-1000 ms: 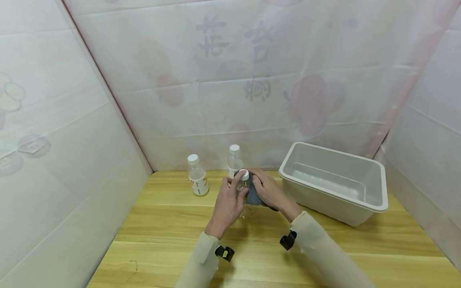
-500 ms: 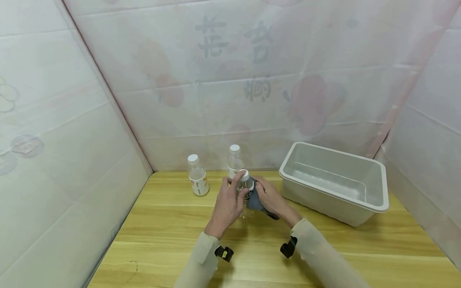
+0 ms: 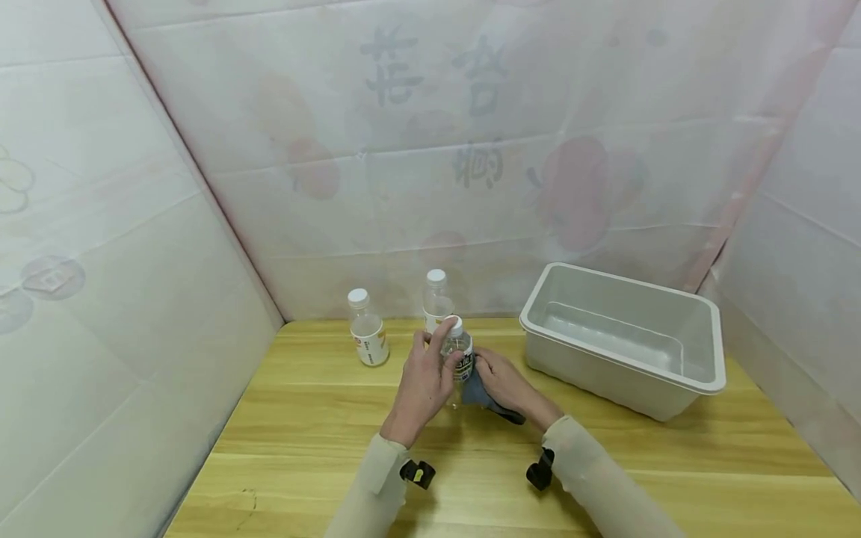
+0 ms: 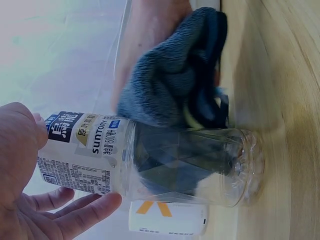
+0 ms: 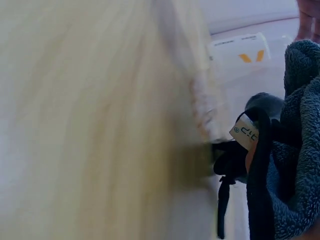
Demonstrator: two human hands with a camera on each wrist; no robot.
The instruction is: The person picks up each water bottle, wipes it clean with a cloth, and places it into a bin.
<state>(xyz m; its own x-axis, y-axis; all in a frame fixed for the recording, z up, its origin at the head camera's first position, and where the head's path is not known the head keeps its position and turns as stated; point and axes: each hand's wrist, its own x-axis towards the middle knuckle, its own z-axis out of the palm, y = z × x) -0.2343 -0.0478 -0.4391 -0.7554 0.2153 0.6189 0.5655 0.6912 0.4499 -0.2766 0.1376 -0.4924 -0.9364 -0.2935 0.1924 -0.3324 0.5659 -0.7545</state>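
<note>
White label wraps the clear plastic bottle

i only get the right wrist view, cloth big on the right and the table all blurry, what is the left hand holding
Observer: The left hand holds a clear bottle, gripping it round the printed label.
Operator: does it have a cap on
Observer: Yes, the head view shows a white cap on its top.
Operator: any container around
Observer: Yes, in the head view a light grey bin stands on the table, to the right of the right hand.
</note>
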